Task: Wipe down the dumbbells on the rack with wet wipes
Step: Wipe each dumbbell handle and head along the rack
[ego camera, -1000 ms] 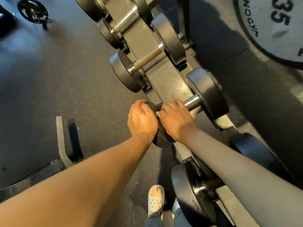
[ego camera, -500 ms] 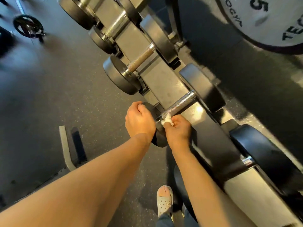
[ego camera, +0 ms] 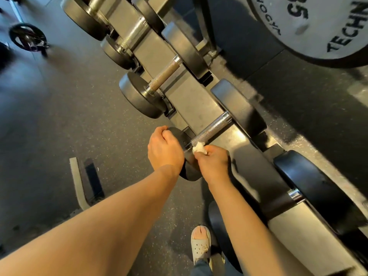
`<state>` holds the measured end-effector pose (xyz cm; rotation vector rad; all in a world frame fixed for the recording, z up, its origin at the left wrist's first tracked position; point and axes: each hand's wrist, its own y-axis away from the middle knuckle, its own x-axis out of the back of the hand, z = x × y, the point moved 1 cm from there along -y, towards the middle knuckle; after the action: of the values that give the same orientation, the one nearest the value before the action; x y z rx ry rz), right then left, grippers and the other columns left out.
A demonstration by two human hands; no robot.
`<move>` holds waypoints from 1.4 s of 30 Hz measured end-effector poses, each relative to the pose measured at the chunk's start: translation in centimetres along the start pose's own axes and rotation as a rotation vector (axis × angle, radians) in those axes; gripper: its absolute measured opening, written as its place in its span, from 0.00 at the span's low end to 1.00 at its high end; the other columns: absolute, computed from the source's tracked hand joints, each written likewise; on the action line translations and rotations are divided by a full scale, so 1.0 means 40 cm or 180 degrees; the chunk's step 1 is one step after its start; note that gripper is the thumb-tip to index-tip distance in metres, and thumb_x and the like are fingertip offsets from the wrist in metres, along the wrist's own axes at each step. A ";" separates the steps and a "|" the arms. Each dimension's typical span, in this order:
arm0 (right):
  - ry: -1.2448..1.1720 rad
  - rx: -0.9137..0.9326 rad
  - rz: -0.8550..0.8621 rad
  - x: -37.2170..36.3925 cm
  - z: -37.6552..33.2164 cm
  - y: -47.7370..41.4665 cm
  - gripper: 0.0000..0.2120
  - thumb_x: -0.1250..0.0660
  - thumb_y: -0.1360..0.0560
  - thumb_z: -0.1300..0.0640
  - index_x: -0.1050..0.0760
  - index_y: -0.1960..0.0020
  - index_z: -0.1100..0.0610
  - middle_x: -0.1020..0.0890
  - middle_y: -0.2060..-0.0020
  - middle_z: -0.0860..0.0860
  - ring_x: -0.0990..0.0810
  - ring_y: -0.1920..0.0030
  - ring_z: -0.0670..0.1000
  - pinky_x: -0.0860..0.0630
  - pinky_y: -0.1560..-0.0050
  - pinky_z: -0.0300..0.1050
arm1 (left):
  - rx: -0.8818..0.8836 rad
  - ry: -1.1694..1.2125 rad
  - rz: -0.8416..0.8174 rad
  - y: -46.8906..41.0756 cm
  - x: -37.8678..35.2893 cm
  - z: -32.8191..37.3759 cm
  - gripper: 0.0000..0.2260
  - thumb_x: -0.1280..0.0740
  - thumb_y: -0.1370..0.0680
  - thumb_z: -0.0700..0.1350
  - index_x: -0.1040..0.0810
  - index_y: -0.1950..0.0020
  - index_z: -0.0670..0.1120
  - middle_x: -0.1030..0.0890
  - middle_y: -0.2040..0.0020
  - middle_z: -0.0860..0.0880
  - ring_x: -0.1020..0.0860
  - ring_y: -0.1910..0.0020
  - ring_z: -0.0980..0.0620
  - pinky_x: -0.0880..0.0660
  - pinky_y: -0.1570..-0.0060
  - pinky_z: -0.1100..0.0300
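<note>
Left hand (ego camera: 165,150): curls over the dumbbell's (ego camera: 241,110) near round end and holds it
Right hand (ego camera: 214,164): pinches a scrunched white wipe (ego camera: 199,148) against the near end of the shiny handle (ego camera: 213,128)
Dumbbell: lies across the rack (ego camera: 191,96), near end at its front edge
Rack: other dumbbells (ego camera: 139,94) sit in a row
Floor (ego camera: 79,100): a big grey plate (ego camera: 318,36), a shoe (ego camera: 201,244)

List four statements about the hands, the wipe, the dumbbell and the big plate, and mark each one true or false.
1. The right hand pinches a crumpled white wet wipe. True.
2. The wipe sits at the far end of the knurled steel handle of the black dumbbell. False: it is at the near end.
3. The left hand holds the dumbbell's near head. True.
4. The large grey weight plate reads 45. False: it reads 35.
</note>
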<state>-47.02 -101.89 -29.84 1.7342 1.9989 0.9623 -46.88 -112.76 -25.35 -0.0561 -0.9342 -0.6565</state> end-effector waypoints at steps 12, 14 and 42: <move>-0.0660 0.0417 0.0883 0.019 -0.040 -0.017 0.15 0.29 0.22 0.54 0.26 0.66 0.50 0.18 0.66 0.53 0.17 0.63 0.54 0.21 0.62 0.51 | 0.0065 -0.0015 -0.0034 -0.006 0.002 0.005 0.17 0.46 0.16 0.45 0.21 0.35 0.48 0.22 0.46 0.55 0.26 0.47 0.54 0.30 0.45 0.56; -0.0240 0.0511 0.0340 -0.011 -0.018 0.020 0.17 0.27 0.22 0.54 0.28 0.68 0.48 0.23 0.70 0.44 0.23 0.68 0.42 0.28 0.66 0.37 | 0.0051 -0.0005 -0.0041 -0.007 -0.002 0.003 0.17 0.46 0.17 0.46 0.21 0.35 0.49 0.20 0.43 0.52 0.23 0.44 0.52 0.26 0.41 0.53; 0.0152 0.0156 -0.0139 0.021 -0.042 0.011 0.15 0.29 0.21 0.56 0.26 0.65 0.56 0.24 0.70 0.49 0.26 0.67 0.48 0.30 0.67 0.42 | 0.0128 -0.0004 -0.0078 -0.005 0.004 0.004 0.16 0.46 0.16 0.47 0.23 0.33 0.50 0.20 0.39 0.50 0.23 0.42 0.52 0.26 0.38 0.53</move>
<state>-47.96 -101.52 -28.18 1.7005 2.0982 0.9568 -47.05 -112.95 -25.18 -0.0092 -0.9503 -0.6603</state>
